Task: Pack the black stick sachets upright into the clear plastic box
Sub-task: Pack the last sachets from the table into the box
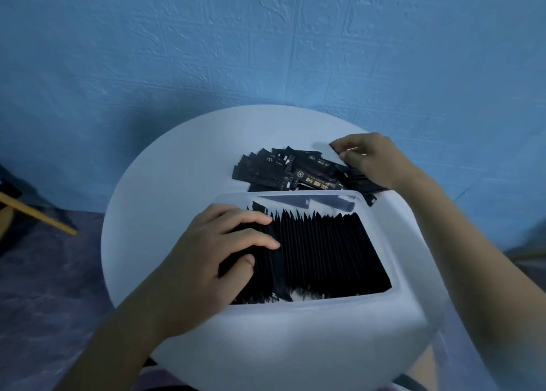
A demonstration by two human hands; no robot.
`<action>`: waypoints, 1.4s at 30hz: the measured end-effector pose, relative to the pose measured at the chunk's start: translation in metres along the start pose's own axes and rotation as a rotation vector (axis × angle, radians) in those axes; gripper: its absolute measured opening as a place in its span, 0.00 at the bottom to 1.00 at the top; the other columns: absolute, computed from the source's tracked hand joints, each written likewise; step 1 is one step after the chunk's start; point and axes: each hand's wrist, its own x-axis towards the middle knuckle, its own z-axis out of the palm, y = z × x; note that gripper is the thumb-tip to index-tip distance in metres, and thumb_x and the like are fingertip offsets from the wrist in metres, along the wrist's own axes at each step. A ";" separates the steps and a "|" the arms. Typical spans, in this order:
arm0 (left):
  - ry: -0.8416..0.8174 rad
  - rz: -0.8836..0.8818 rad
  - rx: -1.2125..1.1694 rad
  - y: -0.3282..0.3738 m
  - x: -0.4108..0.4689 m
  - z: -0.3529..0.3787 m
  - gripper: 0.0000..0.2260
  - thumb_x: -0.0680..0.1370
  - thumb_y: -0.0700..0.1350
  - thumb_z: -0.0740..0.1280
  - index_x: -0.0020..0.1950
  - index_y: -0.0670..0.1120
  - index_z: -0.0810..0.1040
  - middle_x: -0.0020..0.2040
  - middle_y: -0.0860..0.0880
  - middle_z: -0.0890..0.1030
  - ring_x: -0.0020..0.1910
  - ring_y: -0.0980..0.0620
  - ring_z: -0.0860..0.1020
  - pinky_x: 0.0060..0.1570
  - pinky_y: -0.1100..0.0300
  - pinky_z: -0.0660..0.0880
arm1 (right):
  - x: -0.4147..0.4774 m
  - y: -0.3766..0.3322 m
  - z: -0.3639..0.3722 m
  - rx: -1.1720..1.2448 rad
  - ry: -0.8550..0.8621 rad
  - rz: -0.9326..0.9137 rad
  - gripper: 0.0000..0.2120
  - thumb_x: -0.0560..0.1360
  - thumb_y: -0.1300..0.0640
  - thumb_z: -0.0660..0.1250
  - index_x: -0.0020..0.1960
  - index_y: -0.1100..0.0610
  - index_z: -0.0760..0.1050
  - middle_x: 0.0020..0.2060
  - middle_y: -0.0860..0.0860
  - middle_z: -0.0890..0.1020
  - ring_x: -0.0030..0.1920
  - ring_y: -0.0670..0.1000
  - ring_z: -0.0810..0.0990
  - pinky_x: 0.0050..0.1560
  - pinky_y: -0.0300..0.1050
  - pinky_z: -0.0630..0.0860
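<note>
The clear box [295, 319] holds upright black sachets [325, 242], left hand [206, 260] pressing them flat-fingered, right hand [372, 160] pinching a loose sachet [335, 149].

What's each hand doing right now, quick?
Left hand: open, fingers laid on the packed sachets in the clear box.
Right hand: closed, pinching a loose sachet from the pile.

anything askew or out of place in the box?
Two sachets lie lengthwise at the far wall of the clear box, crosswise to the upright row rather than standing in it. Whether they sit inside or show through the wall is unclear. Nothing looks spilled.
</note>
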 end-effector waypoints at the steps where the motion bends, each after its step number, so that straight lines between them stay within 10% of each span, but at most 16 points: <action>1: 0.002 -0.001 -0.004 0.000 -0.001 0.000 0.16 0.77 0.48 0.59 0.58 0.61 0.81 0.67 0.66 0.74 0.68 0.55 0.69 0.67 0.61 0.65 | -0.006 0.007 -0.001 -0.026 0.026 0.005 0.12 0.80 0.56 0.67 0.61 0.48 0.81 0.56 0.44 0.84 0.59 0.46 0.80 0.65 0.46 0.73; 8: 0.020 -0.011 -0.015 0.000 0.000 0.001 0.16 0.77 0.47 0.59 0.57 0.61 0.82 0.65 0.66 0.75 0.68 0.56 0.69 0.67 0.63 0.64 | -0.040 0.039 -0.005 -0.131 -0.121 0.101 0.21 0.77 0.60 0.68 0.69 0.45 0.76 0.59 0.48 0.81 0.59 0.52 0.77 0.62 0.48 0.72; 24: 0.058 -0.025 -0.042 0.000 0.000 0.004 0.17 0.76 0.41 0.62 0.56 0.59 0.83 0.64 0.66 0.76 0.68 0.55 0.70 0.67 0.63 0.63 | -0.041 0.025 0.005 -0.348 0.148 -0.054 0.06 0.80 0.55 0.67 0.53 0.51 0.82 0.44 0.51 0.82 0.49 0.58 0.78 0.43 0.47 0.66; 31: 0.063 -0.030 -0.035 0.001 0.000 0.005 0.17 0.77 0.41 0.62 0.56 0.59 0.83 0.64 0.66 0.76 0.67 0.54 0.70 0.67 0.62 0.64 | -0.071 -0.039 -0.022 0.031 0.236 -0.120 0.14 0.77 0.48 0.69 0.42 0.59 0.78 0.39 0.55 0.81 0.42 0.56 0.78 0.47 0.55 0.76; 37: 0.079 -0.029 -0.028 0.002 0.001 0.009 0.17 0.77 0.46 0.58 0.57 0.60 0.83 0.65 0.66 0.76 0.67 0.57 0.69 0.67 0.63 0.62 | -0.114 -0.098 0.008 0.291 -0.020 -0.061 0.16 0.77 0.51 0.70 0.40 0.63 0.74 0.25 0.51 0.73 0.23 0.47 0.72 0.26 0.40 0.69; 42: 0.094 -0.029 -0.012 0.005 0.000 0.013 0.16 0.77 0.47 0.59 0.57 0.60 0.83 0.66 0.65 0.72 0.66 0.57 0.69 0.66 0.63 0.61 | -0.131 -0.104 0.040 0.294 -0.164 0.081 0.09 0.78 0.52 0.66 0.43 0.56 0.77 0.25 0.49 0.78 0.23 0.50 0.81 0.32 0.46 0.77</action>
